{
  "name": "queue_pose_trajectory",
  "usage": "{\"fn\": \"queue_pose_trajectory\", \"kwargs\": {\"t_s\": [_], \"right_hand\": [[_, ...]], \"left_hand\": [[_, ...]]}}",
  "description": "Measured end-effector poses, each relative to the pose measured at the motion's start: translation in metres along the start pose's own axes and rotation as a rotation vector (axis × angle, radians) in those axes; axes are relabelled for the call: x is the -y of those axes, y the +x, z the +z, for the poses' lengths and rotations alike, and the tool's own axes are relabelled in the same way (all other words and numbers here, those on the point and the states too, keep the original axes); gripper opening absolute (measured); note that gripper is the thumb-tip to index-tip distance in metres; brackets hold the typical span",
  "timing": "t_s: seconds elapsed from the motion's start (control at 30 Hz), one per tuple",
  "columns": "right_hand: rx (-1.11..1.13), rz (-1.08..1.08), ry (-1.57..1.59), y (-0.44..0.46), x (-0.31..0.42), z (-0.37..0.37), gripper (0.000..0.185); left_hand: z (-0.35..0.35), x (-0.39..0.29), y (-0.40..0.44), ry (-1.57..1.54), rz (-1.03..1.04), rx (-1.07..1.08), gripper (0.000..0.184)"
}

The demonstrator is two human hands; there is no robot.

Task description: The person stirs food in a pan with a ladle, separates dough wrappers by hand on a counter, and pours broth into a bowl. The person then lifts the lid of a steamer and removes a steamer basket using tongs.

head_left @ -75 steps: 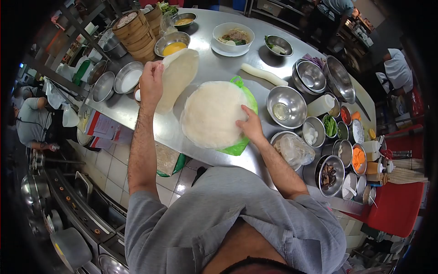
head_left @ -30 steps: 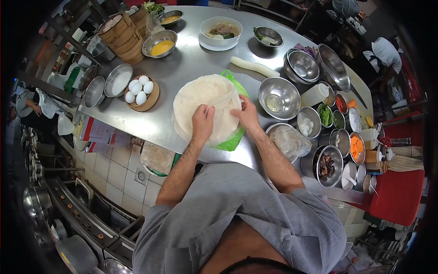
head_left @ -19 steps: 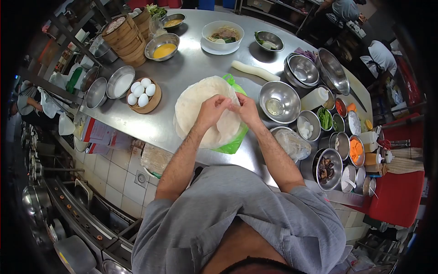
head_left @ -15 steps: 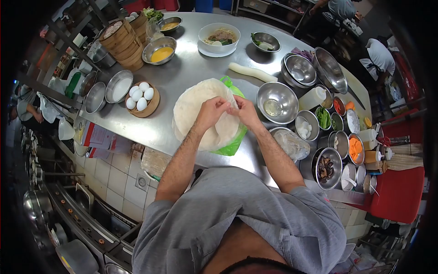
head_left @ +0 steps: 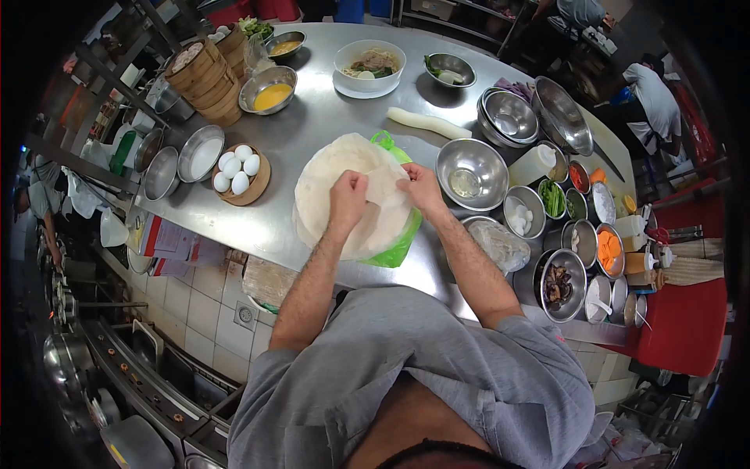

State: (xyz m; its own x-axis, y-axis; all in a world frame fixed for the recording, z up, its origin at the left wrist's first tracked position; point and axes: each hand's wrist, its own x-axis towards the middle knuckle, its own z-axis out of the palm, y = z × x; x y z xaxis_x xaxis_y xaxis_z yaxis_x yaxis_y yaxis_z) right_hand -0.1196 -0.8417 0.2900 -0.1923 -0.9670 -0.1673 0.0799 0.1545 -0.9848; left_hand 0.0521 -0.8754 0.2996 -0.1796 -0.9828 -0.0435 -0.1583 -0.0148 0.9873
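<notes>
A stack of thin, round, pale dough wrappers point(head_left: 320, 176) lies on a green plastic bag point(head_left: 402, 241) at the near side of the steel table. Over the middle of the stack, my left hand point(head_left: 348, 199) is closed, apparently pinching the lifted top wrapper. My right hand point(head_left: 422, 190) pinches the right edge of that wrapper, and the fingertips of both hands are apart. Between them the wrapper is slightly raised and creased. Just beyond the stack lies a long white roll of dough point(head_left: 428, 123). A steel bowl with a little clear liquid point(head_left: 473, 173) stands right of my right hand.
Eggs on a round wooden tray point(head_left: 242, 184) sit left, near steel bowls and bamboo steamers point(head_left: 205, 78). A noodle bowl point(head_left: 369, 69) stands at the back. Bowls of cut vegetables, including carrot point(head_left: 608, 248), crowd the right side. Other people work beyond the table.
My hands have moved apart from being together at the wrapper's edge. The left has shifted left and slightly down; the right stays near the right edge.
</notes>
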Motion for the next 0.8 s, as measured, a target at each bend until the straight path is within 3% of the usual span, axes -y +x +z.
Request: {"fn": "queue_pose_trajectory", "kwargs": {"t_s": [0.13, 0.2, 0.3, 0.4, 0.53, 0.63, 0.7, 0.8], "right_hand": [[-0.03, -0.024, -0.179, 0.01, -0.008, -0.003, 0.036], [-0.007, -0.059, -0.238, 0.016, 0.0, 0.001, 0.037], [0.087, -0.128, -0.378, 0.021, 0.029, 0.011, 0.036], [0.104, -0.074, -0.468, 0.021, 0.048, 0.02, 0.035], [0.064, -0.062, -0.513, 0.013, 0.051, 0.019, 0.033], [0.005, -0.053, -0.472, 0.023, 0.027, 0.005, 0.033], [-0.031, -0.048, -0.418, 0.024, 0.022, 0.003, 0.032], [-0.078, -0.118, -0.587, 0.024, 0.031, 0.01, 0.033]], "left_hand": [[-0.015, 0.012, -0.005, -0.091, -0.094, -0.065, 0.017], [-0.016, 0.004, -0.011, 0.202, 0.078, 0.021, 0.018], [-0.011, -0.018, -0.013, 0.3, 0.118, 0.077, 0.02], [0.003, -0.033, -0.007, 0.145, 0.305, -0.036, 0.02], [-0.011, -0.029, 0.011, 0.337, 0.209, 0.147, 0.019], [-0.017, -0.017, 0.011, 0.274, 0.272, 0.015, 0.02], [-0.025, -0.011, 0.004, 0.223, 0.174, -0.134, 0.02], [-0.024, -0.004, -0.008, 0.215, 0.133, -0.138, 0.02]]}}
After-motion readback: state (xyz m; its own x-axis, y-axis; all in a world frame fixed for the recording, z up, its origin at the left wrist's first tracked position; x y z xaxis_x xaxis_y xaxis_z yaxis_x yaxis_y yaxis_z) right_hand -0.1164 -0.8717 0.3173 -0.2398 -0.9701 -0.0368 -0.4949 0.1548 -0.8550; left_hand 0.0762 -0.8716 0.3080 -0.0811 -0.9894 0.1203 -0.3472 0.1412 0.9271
